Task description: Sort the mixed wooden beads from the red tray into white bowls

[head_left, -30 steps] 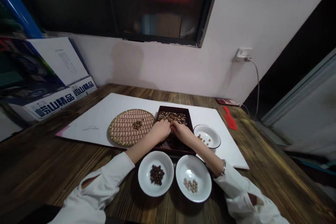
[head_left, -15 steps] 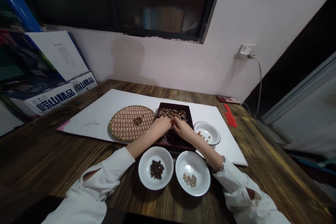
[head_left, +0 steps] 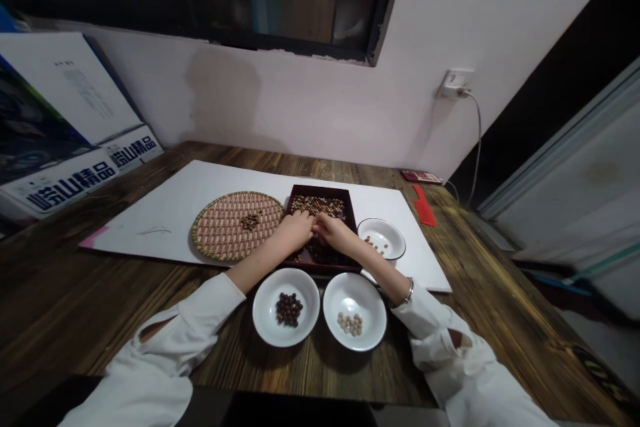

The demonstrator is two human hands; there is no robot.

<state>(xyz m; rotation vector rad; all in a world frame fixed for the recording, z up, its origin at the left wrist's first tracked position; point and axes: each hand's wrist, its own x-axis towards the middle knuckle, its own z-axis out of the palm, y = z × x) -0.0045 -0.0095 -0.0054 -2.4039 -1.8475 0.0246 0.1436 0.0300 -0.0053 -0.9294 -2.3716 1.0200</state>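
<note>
Both my hands meet over a dark red box (head_left: 354, 212) filled with small beads (head_left: 320, 204) of mixed brown and cream. My left hand (head_left: 297, 229) has its fingers curled down at the box's middle. My right hand (head_left: 332, 231) is pinched beside it, the fingertips close together; anything between them is too small to make out. Left of the box lies a round woven tray (head_left: 220, 230) with a little pile of brown beads (head_left: 251, 219). Nearer me stand a white bowl (head_left: 265, 303) of dark brown beads (head_left: 289, 309) and another white bowl (head_left: 353, 290) of pale beads (head_left: 350, 323).
A third white bowl (head_left: 393, 233) with several tan beads stands right of the box. Beneath these lies a white board (head_left: 165, 200) on the wooden table (head_left: 165, 287). A red comb (head_left: 424, 207) and a phone (head_left: 421, 177) on a cable lie at the right; cartons (head_left: 75, 180) stand left.
The view has shifted, so the things on the table appear slightly higher and further left. My hands stay together over the box, with only slight finger movement.
</note>
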